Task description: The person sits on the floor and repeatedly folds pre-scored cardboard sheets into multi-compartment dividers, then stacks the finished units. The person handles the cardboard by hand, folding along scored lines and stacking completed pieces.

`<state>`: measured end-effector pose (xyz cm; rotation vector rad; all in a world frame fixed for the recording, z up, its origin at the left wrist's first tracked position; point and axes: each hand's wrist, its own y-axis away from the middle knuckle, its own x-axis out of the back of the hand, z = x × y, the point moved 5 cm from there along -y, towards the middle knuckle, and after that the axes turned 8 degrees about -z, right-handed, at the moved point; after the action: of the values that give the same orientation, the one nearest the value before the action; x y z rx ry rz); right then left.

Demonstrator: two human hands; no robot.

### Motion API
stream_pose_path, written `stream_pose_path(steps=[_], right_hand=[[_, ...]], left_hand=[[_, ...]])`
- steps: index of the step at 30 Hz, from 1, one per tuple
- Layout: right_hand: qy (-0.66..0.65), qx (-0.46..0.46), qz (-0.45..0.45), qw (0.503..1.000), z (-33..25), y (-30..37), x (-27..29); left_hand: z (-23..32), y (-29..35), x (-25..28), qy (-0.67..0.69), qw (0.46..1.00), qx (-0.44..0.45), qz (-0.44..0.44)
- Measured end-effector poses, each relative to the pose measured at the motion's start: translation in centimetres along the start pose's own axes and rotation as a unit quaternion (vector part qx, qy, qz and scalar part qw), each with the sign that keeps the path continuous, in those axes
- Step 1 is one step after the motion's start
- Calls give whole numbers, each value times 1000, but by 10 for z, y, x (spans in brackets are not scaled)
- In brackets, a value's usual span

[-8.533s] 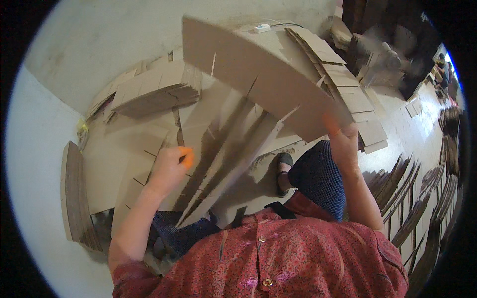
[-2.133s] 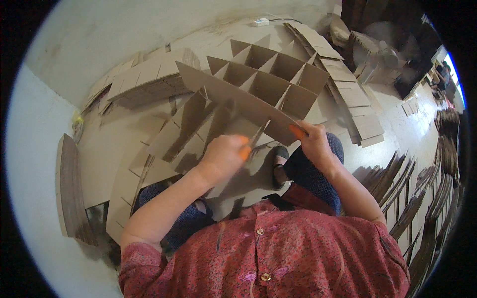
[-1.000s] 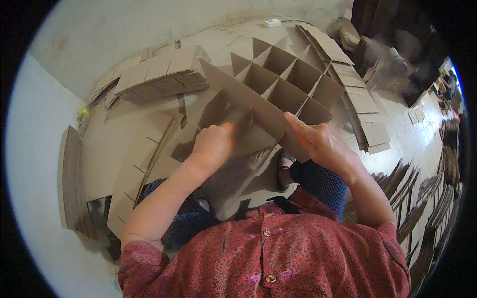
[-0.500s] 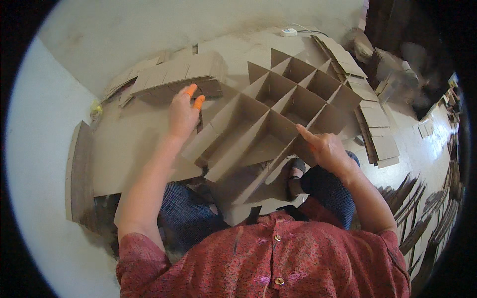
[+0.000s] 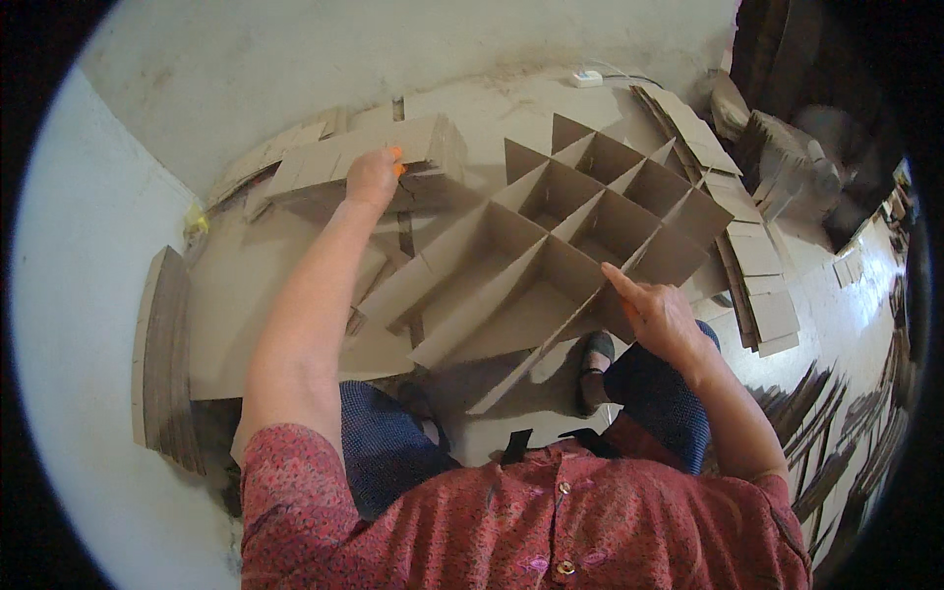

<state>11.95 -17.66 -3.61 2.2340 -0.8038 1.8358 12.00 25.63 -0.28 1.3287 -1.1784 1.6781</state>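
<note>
In front of me stands a cardboard divider grid of interlocked brown strips with open cells. My right hand grips its near right side, the index finger stretched along a strip's top edge and the other fingers folded. At the far left, my left hand is at the front edge of a stack of slotted cardboard strips. Its fingers, with orange covers on the tips, are curled against a strip there; the hand hides part of the grip.
More flat cardboard pieces lie in a row at the right, with another bundle by the left wall. A white power socket sits near the back wall. Dark-edged cardboard stacks fill the lower right. My shoe is beside the grid.
My left hand has moved forward onto the strip stack, its fingers going from apart to curled. My right hand keeps its place on the grid. The whole view has shifted slightly.
</note>
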Motion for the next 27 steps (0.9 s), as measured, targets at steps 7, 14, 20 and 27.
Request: stream_pose_path(steps=[7, 14, 20, 27], right_hand=[[27, -28, 46, 998, -23, 1, 22], [-564, -103, 79, 816, -48, -16, 31], [-623, -139, 138, 758, -49, -9, 29], [-366, -40, 108, 923, -92, 39, 44]], left_hand=[[-44, 9, 29, 259, 965, 39, -12], [92, 118, 70, 279, 919, -221, 169], [156, 191, 70, 239, 876, -400, 128], [10, 119, 54, 626, 778, -22, 53]])
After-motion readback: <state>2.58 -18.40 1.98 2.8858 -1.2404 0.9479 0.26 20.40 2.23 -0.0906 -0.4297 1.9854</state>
